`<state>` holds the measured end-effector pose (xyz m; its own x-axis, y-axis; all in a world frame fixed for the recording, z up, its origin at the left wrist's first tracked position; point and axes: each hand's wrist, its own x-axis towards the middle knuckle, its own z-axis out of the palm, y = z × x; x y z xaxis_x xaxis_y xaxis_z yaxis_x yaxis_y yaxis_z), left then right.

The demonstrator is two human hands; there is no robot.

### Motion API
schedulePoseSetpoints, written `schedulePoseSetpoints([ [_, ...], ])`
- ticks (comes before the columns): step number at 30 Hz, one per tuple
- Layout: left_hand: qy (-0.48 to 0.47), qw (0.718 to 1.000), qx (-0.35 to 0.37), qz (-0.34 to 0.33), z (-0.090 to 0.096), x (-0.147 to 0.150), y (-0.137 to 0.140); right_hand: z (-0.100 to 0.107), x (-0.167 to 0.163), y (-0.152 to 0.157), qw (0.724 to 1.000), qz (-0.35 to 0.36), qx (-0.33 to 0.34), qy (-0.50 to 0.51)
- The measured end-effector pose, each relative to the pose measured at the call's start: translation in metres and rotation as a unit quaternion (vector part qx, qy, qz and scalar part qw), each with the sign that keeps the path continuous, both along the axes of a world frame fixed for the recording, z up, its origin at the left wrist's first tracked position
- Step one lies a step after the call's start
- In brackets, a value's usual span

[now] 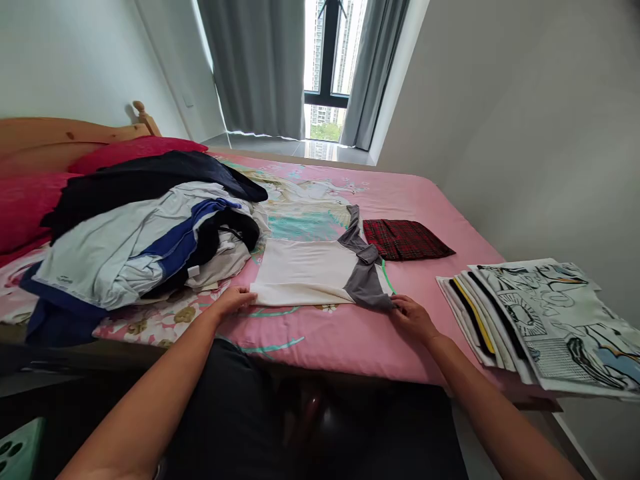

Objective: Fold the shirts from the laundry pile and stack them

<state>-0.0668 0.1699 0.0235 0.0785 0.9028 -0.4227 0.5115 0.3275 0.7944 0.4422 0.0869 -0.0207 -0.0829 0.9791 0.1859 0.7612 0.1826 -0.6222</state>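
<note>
A white T-shirt with grey sleeves (305, 267) lies spread sideways on the pink bed, its near side folded over in a strip. My left hand (234, 300) pinches the near left corner at the white hem. At the near right, my right hand (411, 316) has its fingers closed on the edge of the grey sleeve, close to a thin green line along the neck side. Both hands rest low, near the bed's front edge. The fingertips of each are partly hidden by the cloth.
A heap of loose clothes (125, 247) lies left, before red pillows (30, 200). A red plaid garment (407, 239) is flat beyond the shirt. Folded shirts (565, 320) are stacked at right. A green phone (20, 448) shows at lower left. Bedsheet (400, 193) surrounds the shirt.
</note>
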Motion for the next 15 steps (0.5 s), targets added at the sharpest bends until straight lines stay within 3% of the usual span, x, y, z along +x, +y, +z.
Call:
schedulePoseSetpoints([
  [2,-0.018,1.000,-0.007,0.013,0.000,0.002,-0.002,-0.006,-0.003,0.003,0.997,-0.028,-0.017,0.073],
  [4,-0.029,0.999,-0.024,0.016,0.001,0.004,-0.003,-0.005,-0.007,0.006,0.986,-0.060,-0.077,0.136],
  [8,-0.020,0.998,-0.062,0.007,0.007,0.007,-0.005,0.008,-0.012,0.006,0.967,-0.124,-0.147,0.168],
  [11,0.002,0.997,-0.071,-0.003,0.012,0.004,-0.008,0.015,-0.007,-0.012,0.964,-0.139,-0.150,0.171],
  [15,0.042,0.991,-0.115,-0.054,0.017,-0.003,-0.016,0.009,-0.001,-0.059,0.959,-0.128,-0.183,0.175],
])
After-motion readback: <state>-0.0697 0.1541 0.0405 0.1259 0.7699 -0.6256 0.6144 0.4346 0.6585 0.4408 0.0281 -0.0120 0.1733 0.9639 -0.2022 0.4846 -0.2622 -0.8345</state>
